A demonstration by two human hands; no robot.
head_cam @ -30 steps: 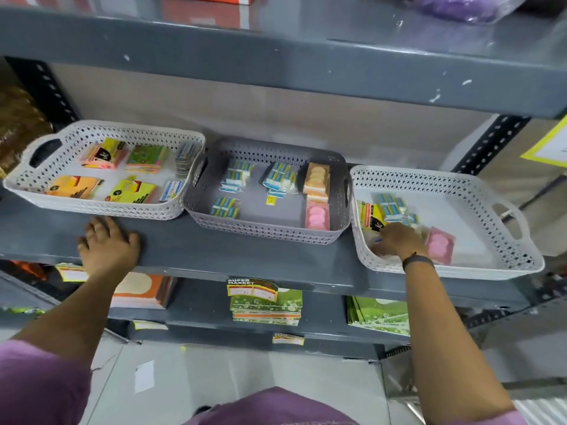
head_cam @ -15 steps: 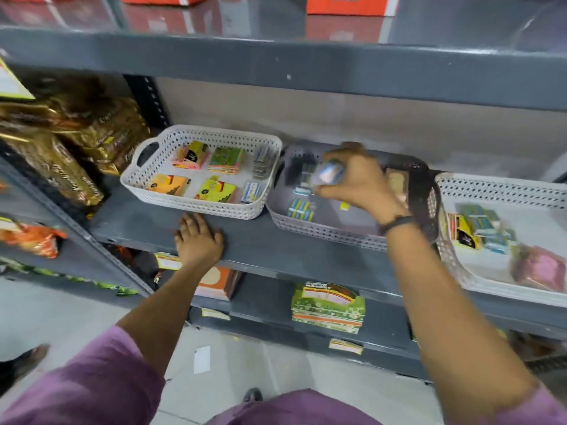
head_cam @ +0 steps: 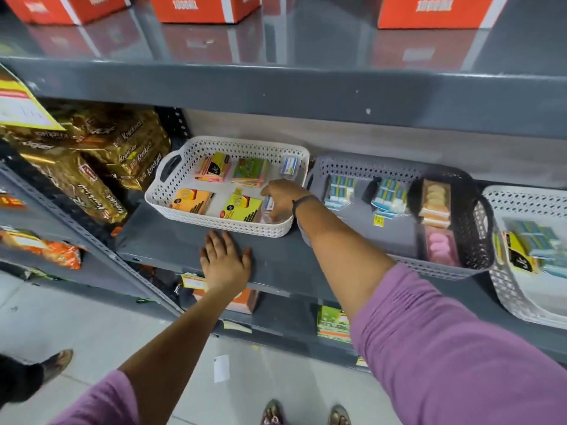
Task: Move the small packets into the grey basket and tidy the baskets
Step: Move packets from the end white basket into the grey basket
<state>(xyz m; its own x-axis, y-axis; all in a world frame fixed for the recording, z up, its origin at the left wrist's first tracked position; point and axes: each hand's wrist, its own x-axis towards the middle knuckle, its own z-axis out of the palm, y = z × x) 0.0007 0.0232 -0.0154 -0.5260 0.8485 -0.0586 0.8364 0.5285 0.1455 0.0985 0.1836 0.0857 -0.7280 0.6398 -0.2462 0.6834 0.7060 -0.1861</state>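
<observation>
Fingers [head_cam: 277,211] reach into perforated white basket [head_cam: 190,148].

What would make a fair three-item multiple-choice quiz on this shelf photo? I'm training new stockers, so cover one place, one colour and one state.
1. Where is the right hand?
A. Inside the left white basket
B. Inside the grey basket
C. On the floor

2. What colour are the boxes on the top shelf?
A. Blue
B. Orange-red
C. Black

3. How is the left hand?
A. Gripping a packet
B. Lifting a basket
C. Flat and open on the shelf

Answers:
1 A: the right hand reaches over the rim of the left white basket, not the grey basket.
2 B: each box is orange-red with a white stripe.
3 C: the left hand lies palm down, fingers spread, on the shelf, holding nothing.
</observation>
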